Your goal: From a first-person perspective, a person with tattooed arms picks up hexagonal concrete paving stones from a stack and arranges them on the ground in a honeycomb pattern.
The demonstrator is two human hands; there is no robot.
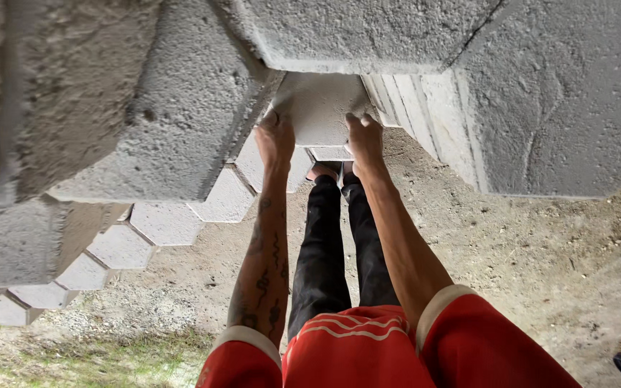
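Hexagonal concrete paver [319, 108], pale grey, sits at twelve o'clock in the head view, just beyond the person's feet, wedged between laid pavers on either side. The left hand [276, 138] clasps its edge at nine o'clock, fingers curled over the rim; the right hand [365, 136] clasps the edge at three o'clock in the same way. A large rough paver [174, 108] lies just beside it toward ten o'clock, another [555, 93] toward two o'clock. A row of pavers [120, 248] runs off to eight o'clock over bare sandy ground [526, 259]. Black trousers [321, 251] and a red shirt [357, 352] fill six o'clock.
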